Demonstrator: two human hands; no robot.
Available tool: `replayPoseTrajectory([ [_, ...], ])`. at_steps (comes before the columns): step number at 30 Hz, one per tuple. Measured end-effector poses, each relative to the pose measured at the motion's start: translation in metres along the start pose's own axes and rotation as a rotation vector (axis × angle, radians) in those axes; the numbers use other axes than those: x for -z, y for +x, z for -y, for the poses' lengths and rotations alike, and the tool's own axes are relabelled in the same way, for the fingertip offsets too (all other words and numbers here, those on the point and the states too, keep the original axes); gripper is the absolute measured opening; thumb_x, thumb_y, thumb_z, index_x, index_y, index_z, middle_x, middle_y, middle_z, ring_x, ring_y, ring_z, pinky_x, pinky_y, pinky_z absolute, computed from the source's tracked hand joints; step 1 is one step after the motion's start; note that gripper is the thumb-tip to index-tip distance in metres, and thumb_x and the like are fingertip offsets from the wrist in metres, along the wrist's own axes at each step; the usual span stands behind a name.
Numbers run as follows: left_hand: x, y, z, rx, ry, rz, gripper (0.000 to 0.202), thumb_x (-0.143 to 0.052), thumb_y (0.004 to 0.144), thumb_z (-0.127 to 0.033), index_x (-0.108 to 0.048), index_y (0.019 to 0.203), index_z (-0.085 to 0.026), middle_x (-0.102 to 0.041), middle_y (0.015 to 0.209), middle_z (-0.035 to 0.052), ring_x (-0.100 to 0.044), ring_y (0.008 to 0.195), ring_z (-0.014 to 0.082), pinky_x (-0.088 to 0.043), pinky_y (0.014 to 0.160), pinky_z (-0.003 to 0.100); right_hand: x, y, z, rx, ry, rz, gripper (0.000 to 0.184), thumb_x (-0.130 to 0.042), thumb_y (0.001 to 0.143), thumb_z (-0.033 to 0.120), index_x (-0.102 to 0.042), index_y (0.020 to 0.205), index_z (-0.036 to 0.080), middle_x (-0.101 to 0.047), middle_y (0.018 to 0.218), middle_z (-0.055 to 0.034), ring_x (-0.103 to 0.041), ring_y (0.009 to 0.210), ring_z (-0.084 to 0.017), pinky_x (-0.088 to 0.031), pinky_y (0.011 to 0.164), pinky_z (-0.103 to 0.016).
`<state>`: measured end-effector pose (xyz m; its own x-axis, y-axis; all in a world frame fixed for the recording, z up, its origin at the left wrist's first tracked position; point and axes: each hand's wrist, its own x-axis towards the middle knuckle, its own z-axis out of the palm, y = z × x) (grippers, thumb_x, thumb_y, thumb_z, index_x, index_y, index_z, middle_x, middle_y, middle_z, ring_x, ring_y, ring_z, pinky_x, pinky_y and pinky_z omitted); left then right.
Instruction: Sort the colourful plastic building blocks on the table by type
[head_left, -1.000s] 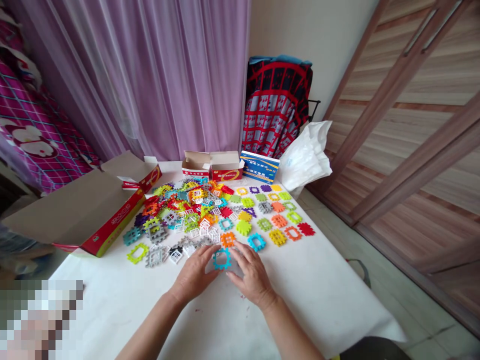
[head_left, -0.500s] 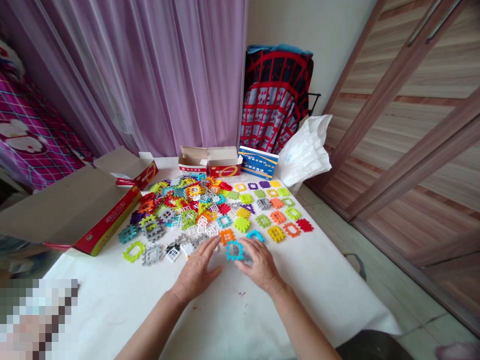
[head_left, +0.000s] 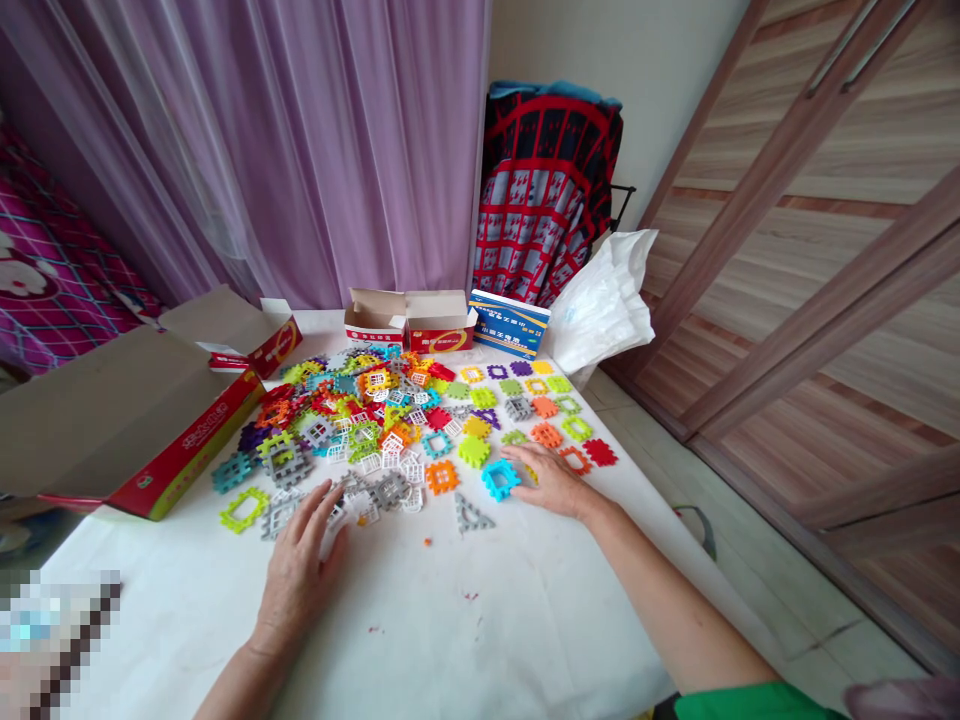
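Observation:
My right hand (head_left: 555,483) is open at the right edge of a blue square frame block (head_left: 498,482), its fingers and thumb apart. The blue block looks stacked on another blue one. A yellow block under that hand is mostly hidden. My left hand (head_left: 304,555) rests open, fingers stretched, by a light grey block (head_left: 279,515) and the near edge of the loose pile. Between my hands lie an orange window block (head_left: 442,477), a grey triangular block (head_left: 472,514) and a dark grey block (head_left: 388,489).
A heap of colourful blocks (head_left: 322,400) and white window pieces covers the middle left. Spaced rows of blocks, with a red one (head_left: 601,453), lie at right. Open cartons (head_left: 202,440), a blue box (head_left: 510,325) and a white bag (head_left: 604,300) stand around the white table (head_left: 480,630).
The blue frame block has moved right onto another blue block. My right hand has shifted right, and my left hand has drawn away to the left. The grey triangle is now uncovered.

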<state>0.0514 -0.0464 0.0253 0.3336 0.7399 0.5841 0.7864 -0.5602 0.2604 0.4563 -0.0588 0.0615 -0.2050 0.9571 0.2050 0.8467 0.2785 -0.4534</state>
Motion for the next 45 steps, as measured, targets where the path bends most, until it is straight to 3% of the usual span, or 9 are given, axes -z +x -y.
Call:
replayPoseTrajectory([
  [17,-0.006,-0.003,0.003,0.037,-0.029,-0.071,0.048,-0.049,0.093,-0.029,-0.045,0.141,-0.029,-0.056,0.14,0.0109,-0.059,0.122,0.026,-0.051,0.098,0.041,-0.002,-0.007,0.003,0.012,-0.083,0.059,0.06,-0.066,0.073,0.021,-0.059,0.133,0.024,-0.064,0.129,-0.0096,-0.056,0.122,-0.028,-0.046,0.103,-0.043],
  [22,0.0,-0.007,0.015,0.107,0.006,-0.11,0.039,-0.049,0.093,-0.028,-0.055,0.131,-0.025,-0.062,0.131,0.0119,-0.061,0.117,0.0259,-0.051,0.097,0.043,-0.009,-0.019,-0.001,0.162,-0.194,-0.168,0.047,-0.058,0.08,0.023,-0.063,0.127,0.028,-0.068,0.124,-0.0053,-0.06,0.118,-0.026,-0.049,0.099,-0.044],
  [26,0.018,-0.002,0.055,0.414,0.097,-0.044,0.034,-0.049,0.09,-0.034,-0.064,0.118,-0.022,-0.066,0.124,0.0112,-0.063,0.113,0.0266,-0.05,0.098,0.042,-0.018,-0.028,0.016,0.313,-0.187,-0.477,0.032,-0.054,0.09,0.019,-0.067,0.118,0.025,-0.074,0.108,-0.0053,-0.068,0.1,-0.021,-0.052,0.091,-0.037],
  [29,0.032,0.008,0.09,0.558,0.155,-0.022,0.036,-0.044,0.09,-0.031,-0.064,0.117,-0.018,-0.065,0.126,0.0142,-0.063,0.113,0.028,-0.049,0.098,0.043,-0.032,-0.03,0.041,0.378,-0.12,-0.62,0.026,-0.055,0.091,0.013,-0.07,0.109,0.023,-0.076,0.095,-0.0044,-0.071,0.086,-0.018,-0.054,0.083,-0.031],
  [32,0.038,0.023,0.115,0.638,0.188,0.021,0.038,-0.048,0.086,-0.027,-0.063,0.119,-0.013,-0.061,0.133,0.0192,-0.06,0.12,0.0313,-0.046,0.101,0.044,-0.049,-0.028,0.062,0.405,-0.061,-0.654,0.023,-0.054,0.091,0.012,-0.07,0.105,0.021,-0.076,0.089,-0.0042,-0.071,0.08,-0.017,-0.055,0.078,-0.029],
  [36,0.036,0.043,0.13,0.722,0.193,0.082,0.044,-0.058,0.08,-0.028,-0.061,0.122,-0.014,-0.062,0.131,0.0197,-0.06,0.12,0.0321,-0.046,0.1,0.042,-0.065,-0.026,0.072,0.411,-0.037,-0.668,0.021,-0.054,0.092,0.012,-0.069,0.104,0.02,-0.075,0.086,-0.0041,-0.071,0.077,-0.016,-0.056,0.075,-0.027],
  [41,0.032,0.053,0.129,0.786,0.147,0.103,0.048,-0.067,0.077,-0.037,-0.061,0.12,-0.017,-0.07,0.117,0.0171,-0.064,0.112,0.0335,-0.049,0.093,0.043,-0.07,-0.031,0.067,0.412,-0.061,-0.638,0.02,-0.053,0.093,0.013,-0.069,0.103,0.02,-0.075,0.085,-0.0039,-0.071,0.075,-0.016,-0.055,0.075,-0.026],
  [45,0.036,0.042,0.114,0.78,0.091,0.059,0.061,-0.065,0.081,-0.041,-0.049,0.134,-0.017,-0.069,0.122,0.0141,-0.066,0.109,0.027,-0.052,0.09,0.038,-0.073,-0.034,0.064,0.412,-0.085,-0.637,0.019,-0.052,0.094,0.014,-0.068,0.102,0.019,-0.075,0.085,-0.0037,-0.071,0.075,-0.015,-0.055,0.074,-0.026],
])
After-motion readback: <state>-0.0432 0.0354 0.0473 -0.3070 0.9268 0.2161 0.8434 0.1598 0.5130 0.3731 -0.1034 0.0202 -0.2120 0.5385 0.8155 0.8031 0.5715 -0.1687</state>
